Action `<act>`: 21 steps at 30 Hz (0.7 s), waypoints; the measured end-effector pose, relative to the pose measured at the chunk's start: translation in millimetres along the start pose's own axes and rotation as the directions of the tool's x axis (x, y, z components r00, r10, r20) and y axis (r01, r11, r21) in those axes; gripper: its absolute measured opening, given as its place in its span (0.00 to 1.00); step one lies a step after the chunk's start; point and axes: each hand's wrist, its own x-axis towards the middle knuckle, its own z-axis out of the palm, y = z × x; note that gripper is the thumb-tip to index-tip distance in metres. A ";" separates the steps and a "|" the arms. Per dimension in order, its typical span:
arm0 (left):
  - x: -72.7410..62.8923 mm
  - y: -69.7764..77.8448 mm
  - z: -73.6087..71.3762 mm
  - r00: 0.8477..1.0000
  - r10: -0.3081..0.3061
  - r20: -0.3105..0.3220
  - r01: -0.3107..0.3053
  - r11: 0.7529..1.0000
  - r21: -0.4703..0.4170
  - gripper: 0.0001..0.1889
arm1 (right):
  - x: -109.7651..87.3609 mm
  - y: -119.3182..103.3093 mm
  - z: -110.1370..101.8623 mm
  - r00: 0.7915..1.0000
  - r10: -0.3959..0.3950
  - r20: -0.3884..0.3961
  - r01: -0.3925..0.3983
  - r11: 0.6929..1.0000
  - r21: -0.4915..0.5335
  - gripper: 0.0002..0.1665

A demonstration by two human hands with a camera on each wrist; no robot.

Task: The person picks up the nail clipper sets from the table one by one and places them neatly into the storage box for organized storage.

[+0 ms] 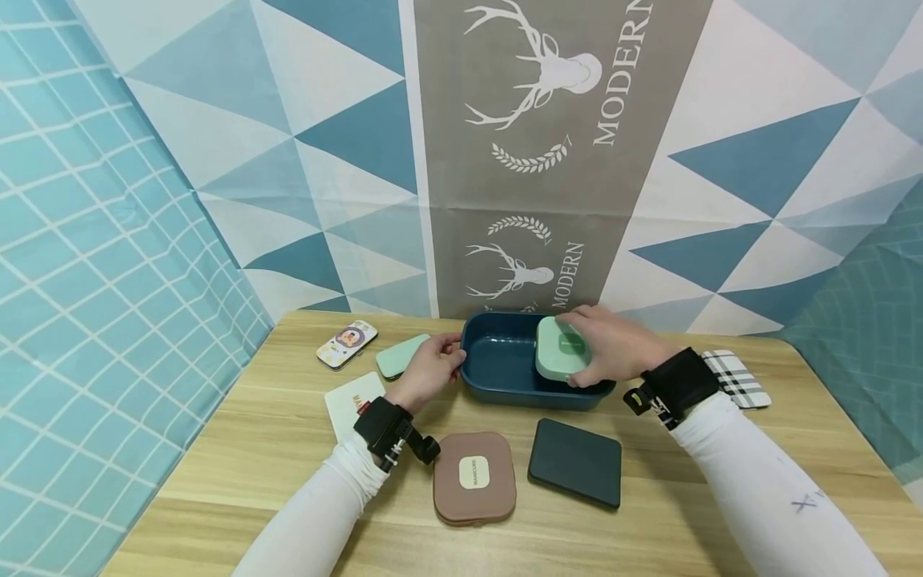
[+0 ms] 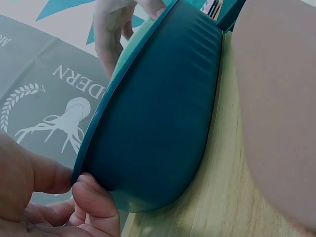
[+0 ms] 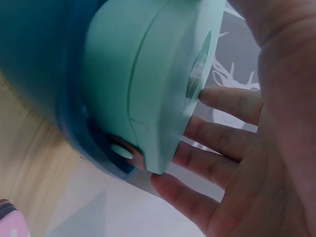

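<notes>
A dark blue oblong bin [image 1: 497,365] stands on the wooden table near the back wall. At its left end my left hand [image 1: 431,367] pinches the rim between thumb and fingers, which the left wrist view shows close up. My right hand [image 1: 613,344] grips a mint green square case [image 1: 561,350] across its top, thumb on the near side and fingers on the far side. That case sits inside the bin's right end. Seen from the right wrist, the case [image 3: 148,84] is tilted within the rim, and a brown tab with a green snap shows at its corner.
Nearer the front lie a brown zipped case [image 1: 474,489] and a dark flat case [image 1: 575,463]. Left of the bin are a small green case [image 1: 399,357], a cartoon-patterned case [image 1: 348,344] and a white case [image 1: 349,401] partly under my left wrist. A plaid case [image 1: 737,381] lies far right.
</notes>
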 end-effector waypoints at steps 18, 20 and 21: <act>-0.1 0.2 0.8 1.000 -0.006 -0.013 0.006 1.000 0.015 0.22 | 6.8 2.5 11.3 0.997 0.028 0.066 -0.023 0.997 -0.068 0.56; 0.1 0.7 0.7 1.000 -0.010 -0.013 0.010 1.000 0.016 0.23 | 7.2 2.7 12.0 0.997 0.029 0.068 -0.024 0.997 -0.073 0.56; 0.0 1.2 0.8 1.000 -0.012 -0.013 0.012 1.000 0.015 0.23 | 7.6 2.9 12.7 0.997 0.030 0.070 -0.025 0.997 -0.075 0.56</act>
